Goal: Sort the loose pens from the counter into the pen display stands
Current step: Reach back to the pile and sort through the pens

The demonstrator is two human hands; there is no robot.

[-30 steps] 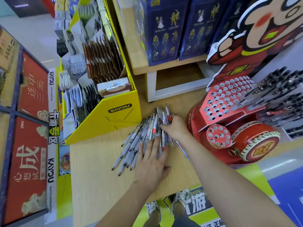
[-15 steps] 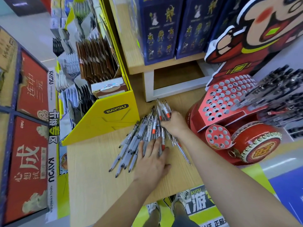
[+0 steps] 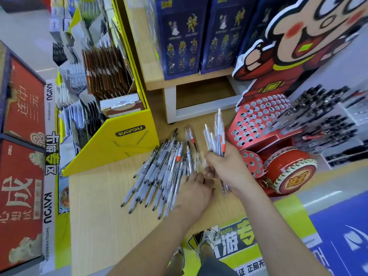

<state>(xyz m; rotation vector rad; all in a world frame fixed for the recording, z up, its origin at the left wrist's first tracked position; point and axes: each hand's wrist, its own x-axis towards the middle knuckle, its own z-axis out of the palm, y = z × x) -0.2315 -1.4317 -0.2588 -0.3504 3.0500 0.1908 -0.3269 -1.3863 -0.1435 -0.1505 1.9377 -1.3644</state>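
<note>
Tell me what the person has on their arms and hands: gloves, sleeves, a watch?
The left hand and the right hand are bare, without gloves. The left forearm and the right forearm are uncovered down to the picture's edge, so no sleeve is in view. No watch, bracelet or marking shows on either wrist.

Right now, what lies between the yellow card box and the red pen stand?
Head view: the fanned pile of loose pens, the left hand resting on it, and the right hand gripping a separate bunch.
</note>
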